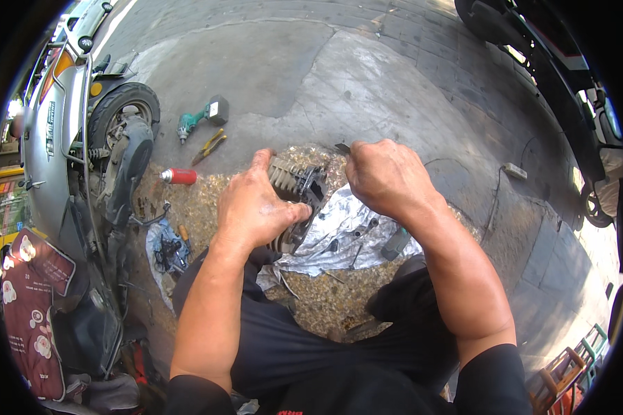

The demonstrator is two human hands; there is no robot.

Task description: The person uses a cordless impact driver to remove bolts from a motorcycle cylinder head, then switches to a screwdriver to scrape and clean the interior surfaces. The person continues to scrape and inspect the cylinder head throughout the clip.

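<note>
My left hand [251,206] is closed round a finned metal engine cylinder part [313,190], its thumb across the dark, greasy face. The part is tilted above the ground in front of my knees. To the right and apart from it, my right hand [389,174] makes a fist with the knuckles up. A thin dark tool tip [342,148] sticks out of the fist on its left side; the rest of that tool is hidden, so its kind is unclear. Below both hands a crumpled, stained whitish cloth [342,242] carries several small dark metal pieces and a grey-green block-like thing [396,243].
Ahead on the left lie a green cordless power tool [204,119], yellow-handled pliers [210,146] and a red can [178,177]. Another cloth [160,238] holds dark parts at left. A scooter [121,138] stands left, another vehicle [554,90] right. Stools [564,370] are at lower right.
</note>
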